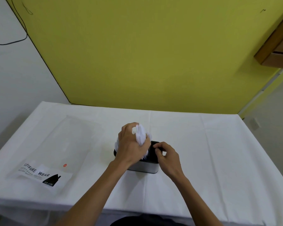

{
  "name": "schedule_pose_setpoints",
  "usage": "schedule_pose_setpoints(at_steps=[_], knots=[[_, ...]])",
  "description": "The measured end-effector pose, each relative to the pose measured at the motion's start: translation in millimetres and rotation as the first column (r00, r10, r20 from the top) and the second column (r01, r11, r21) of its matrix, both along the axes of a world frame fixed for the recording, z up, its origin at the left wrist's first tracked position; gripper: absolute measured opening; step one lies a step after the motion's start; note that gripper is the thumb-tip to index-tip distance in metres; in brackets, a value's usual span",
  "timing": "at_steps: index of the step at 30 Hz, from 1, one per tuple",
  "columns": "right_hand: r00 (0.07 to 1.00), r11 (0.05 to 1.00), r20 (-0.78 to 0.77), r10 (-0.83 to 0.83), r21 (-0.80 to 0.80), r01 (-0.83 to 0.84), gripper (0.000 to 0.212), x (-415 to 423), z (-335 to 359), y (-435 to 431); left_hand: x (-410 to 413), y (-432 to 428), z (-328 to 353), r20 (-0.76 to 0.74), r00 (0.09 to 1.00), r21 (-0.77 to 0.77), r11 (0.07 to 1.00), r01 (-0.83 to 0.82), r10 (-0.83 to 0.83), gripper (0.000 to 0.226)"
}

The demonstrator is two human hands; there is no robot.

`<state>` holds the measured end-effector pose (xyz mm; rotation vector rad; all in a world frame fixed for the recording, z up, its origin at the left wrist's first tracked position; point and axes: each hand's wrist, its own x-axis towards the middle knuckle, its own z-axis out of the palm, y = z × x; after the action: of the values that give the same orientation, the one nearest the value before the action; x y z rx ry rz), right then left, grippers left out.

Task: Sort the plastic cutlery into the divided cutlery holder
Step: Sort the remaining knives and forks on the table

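Note:
A grey cutlery holder [146,168] with a dark inside stands in the middle of the white table. My left hand [131,144] is above its left half, closed around a bunch of white plastic cutlery [141,135] whose lower ends reach into the holder. More white cutlery [116,144] shows behind that hand at the holder's left end. My right hand [167,156] rests on the holder's right rim, fingers curled over its edge. The holder's dividers are hidden by my hands.
A flat clear plastic bag [44,172] printed "LEISURE WEAR" lies on the table's left side. The white tablecloth [211,152] covers the table, with a yellow-green wall behind. A wooden shelf [278,44] hangs at the upper right.

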<state>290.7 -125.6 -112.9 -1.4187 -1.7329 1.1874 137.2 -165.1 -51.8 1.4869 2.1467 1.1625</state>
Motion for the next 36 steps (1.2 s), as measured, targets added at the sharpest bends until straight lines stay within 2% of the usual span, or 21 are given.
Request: schedule_pose_setpoints(at_steps=[2, 5, 11, 13, 14, 16, 18, 19, 22, 28, 33, 36], knots=[[1.000, 1.000, 0.000, 0.000, -0.003, 0.000, 0.021, -1, 0, 1, 3, 2, -2, -0.046, 0.998, 0.084, 0.996, -0.040, 0.044, 0.047], [1.000, 1.000, 0.011, 0.006, 0.000, -0.006, 0.020, 0, -1, 2, 2, 2, -4, -0.070, 0.997, 0.177, 0.983, 0.042, -0.030, 0.042], [1.000, 1.000, 0.005, 0.000, 0.009, 0.000, 0.020, 0, -2, 3, -2, 2, 13, 0.212, 0.974, 0.248, 0.968, 0.027, -0.082, 0.046], [1.000, 1.000, 0.006, 0.004, 0.010, -0.004, 0.020, -1, -2, 4, 0, 4, 21, 0.243, 0.967, 0.277, 0.961, 0.000, -0.070, 0.036], [1.000, 1.000, 0.005, 0.006, 0.010, -0.006, 0.020, -1, -3, 4, 0, 5, 21, 0.215, 0.973, 0.286, 0.958, 0.022, -0.087, 0.024], [1.000, 1.000, 0.006, 0.013, 0.011, -0.013, 0.021, -1, -3, 4, 4, 7, 14, 0.046, 0.979, 0.299, 0.938, 0.176, -0.199, 0.004], [1.000, 1.000, 0.008, 0.027, 0.015, -0.027, 0.022, -1, -2, 4, 8, 7, -2, -0.189, 0.933, 0.252, 0.903, 0.347, -0.305, 0.022], [0.999, 0.999, 0.003, 0.033, 0.015, -0.033, 0.022, -1, -2, 4, 9, 7, -9, -0.268, 0.908, 0.201, 0.903, 0.380, -0.323, 0.027], [0.999, 0.999, -0.011, 0.039, 0.014, -0.039, 0.023, -1, -2, 4, 6, 12, -18, -0.394, 0.872, 0.113, 0.926, 0.360, -0.291, 0.032], [0.999, 0.999, -0.003, 0.039, 0.016, -0.039, 0.023, 0, -4, 4, 4, 15, -16, -0.464, 0.856, 0.137, 0.936, 0.326, -0.230, 0.040], [0.999, 0.999, 0.005, 0.033, 0.036, -0.033, 0.022, 0, -6, 4, 3, 20, -13, -0.377, 0.887, 0.103, 0.940, 0.327, -0.267, 0.054], [0.999, 0.999, 0.011, 0.038, 0.037, -0.039, 0.023, 0, -5, 3, 3, 22, -13, -0.345, 0.900, 0.116, 0.939, 0.323, -0.267, 0.048]])
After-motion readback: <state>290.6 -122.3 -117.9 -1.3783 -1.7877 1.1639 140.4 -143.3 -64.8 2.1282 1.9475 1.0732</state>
